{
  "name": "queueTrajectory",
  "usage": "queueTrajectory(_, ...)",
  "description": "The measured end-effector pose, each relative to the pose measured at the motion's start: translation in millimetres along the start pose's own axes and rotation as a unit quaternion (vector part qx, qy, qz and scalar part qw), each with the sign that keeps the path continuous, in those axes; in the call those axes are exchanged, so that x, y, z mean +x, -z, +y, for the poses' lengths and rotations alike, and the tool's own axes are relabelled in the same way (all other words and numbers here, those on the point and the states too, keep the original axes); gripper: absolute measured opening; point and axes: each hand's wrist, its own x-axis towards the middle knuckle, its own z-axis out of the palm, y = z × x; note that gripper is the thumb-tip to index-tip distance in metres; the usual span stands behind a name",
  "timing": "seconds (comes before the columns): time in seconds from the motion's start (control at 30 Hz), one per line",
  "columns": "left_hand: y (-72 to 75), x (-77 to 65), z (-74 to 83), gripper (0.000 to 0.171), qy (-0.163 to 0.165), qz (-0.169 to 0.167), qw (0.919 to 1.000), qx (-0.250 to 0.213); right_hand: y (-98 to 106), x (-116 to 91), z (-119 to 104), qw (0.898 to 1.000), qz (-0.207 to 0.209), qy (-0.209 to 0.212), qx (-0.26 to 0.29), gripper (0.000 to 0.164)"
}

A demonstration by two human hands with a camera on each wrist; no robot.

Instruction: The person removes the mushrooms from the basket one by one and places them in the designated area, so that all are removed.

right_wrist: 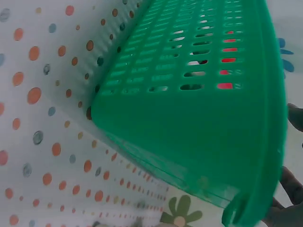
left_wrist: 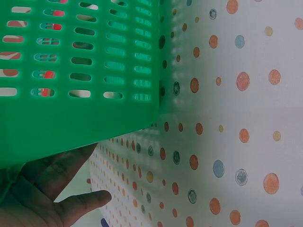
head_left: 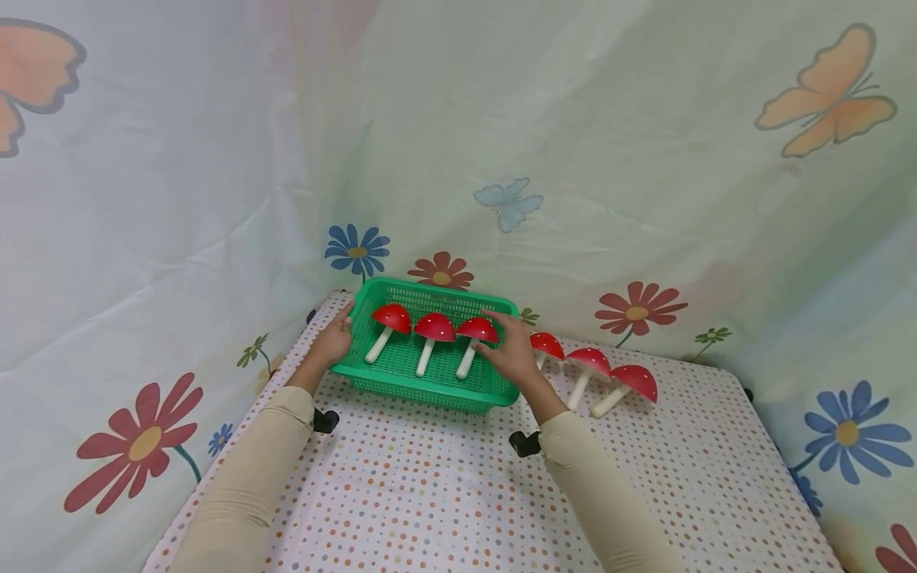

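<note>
A green plastic basket stands on the dotted tablecloth, with three toy mushrooms lying in a row inside: a left mushroom, a middle mushroom and a right mushroom, each red-capped with a white stem. My left hand rests against the basket's left side, fingers fairly straight and thumb apart in the left wrist view. Over the basket's right rim reaches my right hand, thumb and forefinger spread beside the right mushroom's cap and stem. Whether they touch it is hard to see.
Right of the basket, three more red-capped mushrooms lie on the table: one partly behind my right hand, a middle one and an outer one. A flower-and-butterfly printed curtain hangs close behind and beside the table.
</note>
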Motion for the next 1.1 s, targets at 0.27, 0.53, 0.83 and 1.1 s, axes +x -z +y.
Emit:
queueTrajectory(0.27, -1.4, -1.4, -0.4, 0.051, -0.005, 0.002, 1.0000, 0.000, -21, 16, 6, 0.998, -0.025, -0.035, -0.055, 0.061)
queueTrajectory(0.53, -2.9, -2.9, 3.1, 0.051, -0.001, -0.003, 1.0000, 0.003, -36, 22, 19, 0.988, -0.014, -0.046, -0.144, 0.052)
queueTrajectory(0.83, 0.9, -2.6, 4.5, 0.051, -0.004, 0.003, 1.0000, 0.002, -46, 29, 21, 0.972, 0.021, -0.074, -0.221, 0.040)
queueTrajectory(1.1, 1.8, -3.1, 4.1, 0.051, -0.007, 0.000, 1.0000, 0.004, -50, 29, 18, 0.960, 0.010, -0.093, -0.266, 0.028)
